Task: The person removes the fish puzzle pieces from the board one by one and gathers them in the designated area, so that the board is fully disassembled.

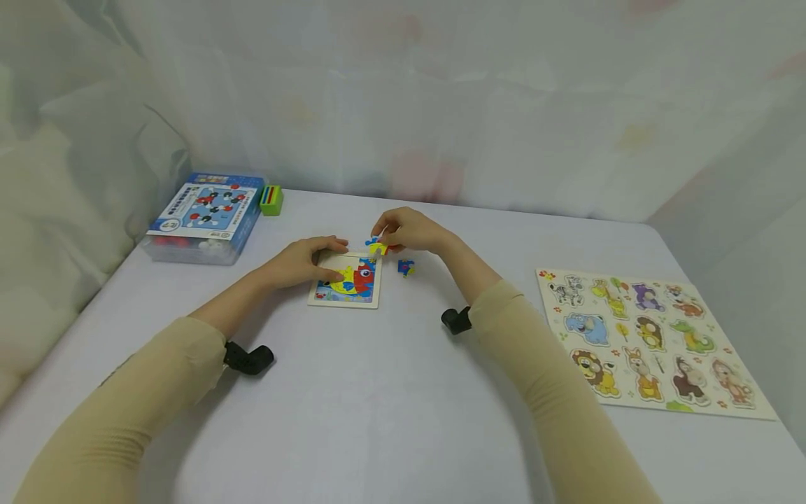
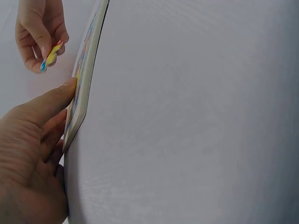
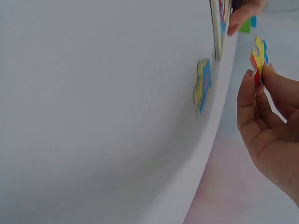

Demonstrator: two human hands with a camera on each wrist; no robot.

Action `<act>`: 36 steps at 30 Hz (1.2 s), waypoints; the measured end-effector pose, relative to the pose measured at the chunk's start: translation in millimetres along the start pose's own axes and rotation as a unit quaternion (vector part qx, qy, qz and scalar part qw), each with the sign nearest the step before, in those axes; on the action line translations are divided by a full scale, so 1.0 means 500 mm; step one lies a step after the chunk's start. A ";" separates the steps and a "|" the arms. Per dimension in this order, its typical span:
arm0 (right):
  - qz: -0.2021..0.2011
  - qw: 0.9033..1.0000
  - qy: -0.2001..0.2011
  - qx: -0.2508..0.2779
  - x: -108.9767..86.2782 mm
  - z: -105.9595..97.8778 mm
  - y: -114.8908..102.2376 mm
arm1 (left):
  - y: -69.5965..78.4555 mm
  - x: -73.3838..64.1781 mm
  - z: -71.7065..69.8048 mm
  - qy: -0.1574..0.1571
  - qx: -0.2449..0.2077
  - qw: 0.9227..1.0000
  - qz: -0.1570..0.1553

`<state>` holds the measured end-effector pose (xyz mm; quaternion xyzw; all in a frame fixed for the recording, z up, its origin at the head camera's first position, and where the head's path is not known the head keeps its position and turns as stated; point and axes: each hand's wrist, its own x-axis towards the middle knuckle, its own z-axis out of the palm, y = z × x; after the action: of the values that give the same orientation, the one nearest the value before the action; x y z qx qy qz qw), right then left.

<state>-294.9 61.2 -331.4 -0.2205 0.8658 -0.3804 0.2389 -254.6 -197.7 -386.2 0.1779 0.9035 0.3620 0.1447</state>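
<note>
A small square jigsaw board (image 1: pixel 343 304) with a colourful fish picture lies on the table. My left hand (image 1: pixel 299 264) holds it at its left side, thumb on the picture and the other fingers around the far left edge. Part of the picture is hidden under that hand. Just above the board's far right corner, my right hand (image 1: pixel 412 229) pinches a yellow, red and blue jigsaw piece (image 3: pixel 258 60) between thumb and fingers. Another jigsaw piece (image 1: pixel 406 267), mostly blue with yellow, lies to the right of the board.
At the back left stands a blue-and-clear plastic box (image 1: pixel 210 210) with molecule models pictured on it. Beside it sits a small green box (image 1: pixel 271 201) with coloured strips. A large animal puzzle board (image 1: pixel 642 339) lies on the right. Black wrist cameras (image 1: pixel 252 359) hang by both sleeves.
</note>
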 end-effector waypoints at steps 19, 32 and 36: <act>0.037 0.999 -0.030 -0.013 -0.073 -0.077 0.083 | -0.003 -0.002 0.002 0.003 -0.008 1.000 0.005; 0.067 0.997 -0.043 -0.021 -0.094 -0.093 0.115 | -0.005 -0.001 0.001 -0.002 -0.002 1.000 0.005; 0.070 0.996 -0.049 -0.019 -0.094 -0.091 0.117 | -0.006 -0.001 0.001 -0.003 -0.002 1.000 0.004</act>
<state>-296.0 148.5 -337.5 -0.1823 0.8734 -0.3354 0.3026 -254.7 -199.4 -388.8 0.1823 0.9015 0.3643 0.1460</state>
